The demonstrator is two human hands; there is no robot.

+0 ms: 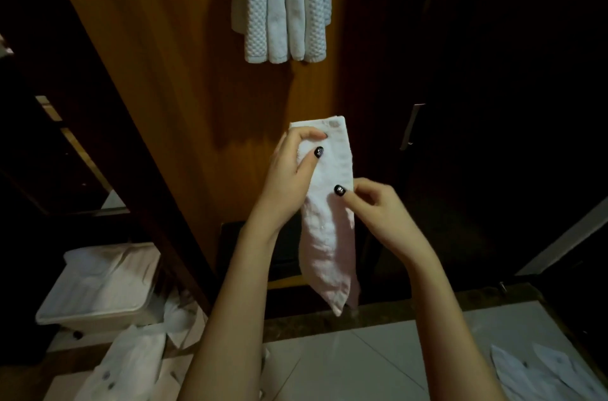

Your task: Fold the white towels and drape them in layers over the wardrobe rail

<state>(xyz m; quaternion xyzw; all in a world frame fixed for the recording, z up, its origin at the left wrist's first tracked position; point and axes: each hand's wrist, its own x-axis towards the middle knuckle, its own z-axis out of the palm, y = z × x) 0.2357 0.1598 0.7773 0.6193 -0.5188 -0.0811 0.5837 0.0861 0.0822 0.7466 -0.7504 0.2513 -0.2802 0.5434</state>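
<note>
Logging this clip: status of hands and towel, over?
Left hand and right hand pinch folded white towel, hanging lengthwise. Hung towels above. Nothing in between.

We hold a towel (329, 236) at centre, with our left hand (289, 177) on its 10 o'clock edge and our right hand (375, 206) on its 3 o'clock edge. Hanging towels (283, 2) sit at 12 o'clock against the wardrobe panel (184, 71) behind. A handle (409, 127) lies at 2, a tub (98, 321) at 8, a shirt (131, 364) at 7 and a cloth (539, 374) at 5.
</note>
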